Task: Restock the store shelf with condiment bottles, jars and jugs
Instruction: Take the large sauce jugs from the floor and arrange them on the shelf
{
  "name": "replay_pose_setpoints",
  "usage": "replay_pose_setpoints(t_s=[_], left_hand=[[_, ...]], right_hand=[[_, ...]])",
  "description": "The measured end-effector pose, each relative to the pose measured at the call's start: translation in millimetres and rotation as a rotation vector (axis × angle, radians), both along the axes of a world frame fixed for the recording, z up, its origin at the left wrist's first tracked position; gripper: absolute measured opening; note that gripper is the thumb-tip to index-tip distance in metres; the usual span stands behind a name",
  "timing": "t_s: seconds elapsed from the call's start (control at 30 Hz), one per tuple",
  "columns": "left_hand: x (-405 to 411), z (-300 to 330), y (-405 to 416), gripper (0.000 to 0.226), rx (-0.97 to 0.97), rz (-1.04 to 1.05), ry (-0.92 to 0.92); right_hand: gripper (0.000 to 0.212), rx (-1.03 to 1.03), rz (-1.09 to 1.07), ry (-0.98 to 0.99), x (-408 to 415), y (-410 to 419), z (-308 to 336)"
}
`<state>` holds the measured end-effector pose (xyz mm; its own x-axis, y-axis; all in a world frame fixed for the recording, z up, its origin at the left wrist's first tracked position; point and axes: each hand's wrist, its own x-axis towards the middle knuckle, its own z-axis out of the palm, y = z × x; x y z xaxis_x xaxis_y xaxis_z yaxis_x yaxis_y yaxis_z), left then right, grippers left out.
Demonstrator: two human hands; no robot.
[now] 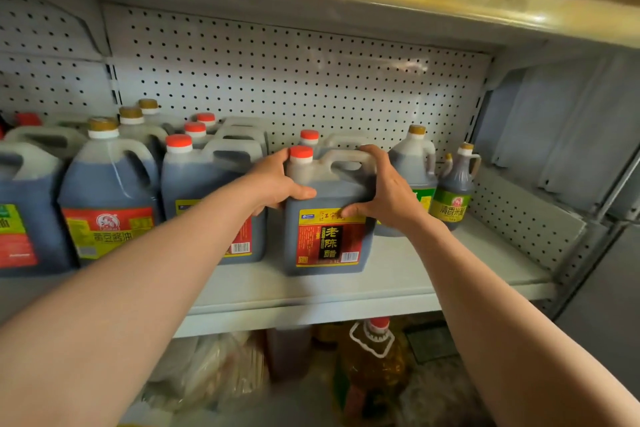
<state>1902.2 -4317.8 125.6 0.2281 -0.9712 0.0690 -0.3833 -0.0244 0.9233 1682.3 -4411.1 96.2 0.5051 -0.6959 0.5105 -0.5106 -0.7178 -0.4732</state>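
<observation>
A large dark vinegar jug with a red cap and a red-and-yellow label stands upright on the white shelf, near its front edge. My left hand grips the jug's left shoulder, thumb across the front. My right hand grips its right side, fingers curled over the handle and thumb on the label's top edge. A second jug with a red cap stands right behind it.
Rows of dark jugs fill the shelf to the left, among them a soy sauce jug and a jug beside the held one. Two green-labelled bottles stand to the right. A yellow oil jug sits below. Pegboard backs the shelf.
</observation>
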Motion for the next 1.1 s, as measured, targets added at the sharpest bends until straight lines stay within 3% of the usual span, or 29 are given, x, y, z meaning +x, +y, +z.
replay_pose_setpoints(t_s=[0.23,0.4,0.57,0.7,0.87,1.0,1.1], left_hand=[[-5,-3,-9,0.082,-0.002,0.057,-0.028],[-21,-9,6,0.068,-0.042,0.208,-0.38],[-27,-24,35,0.075,-0.058,0.281,-0.394],[-21,-48,68,0.08,-0.043,0.224,-0.439],[-14,-103,106,0.066,-0.011,0.098,-0.47],[-11,-151,131,0.047,-0.011,-0.128,-0.438],[1,-182,149,0.048,0.046,-0.285,-0.495]], right_hand=[[0.123,0.008,-0.139,0.065,9,3,4],[0.126,0.019,-0.278,0.143,13,33,6],[0.112,0.055,-0.399,0.087,3,77,-9],[0.096,0.102,-0.458,0.191,-12,115,-33],[0.09,0.219,-0.537,0.315,-19,164,-69],[0.091,0.361,-0.599,0.407,-16,205,-97],[0.091,0.42,-0.663,0.442,-6,242,-122]])
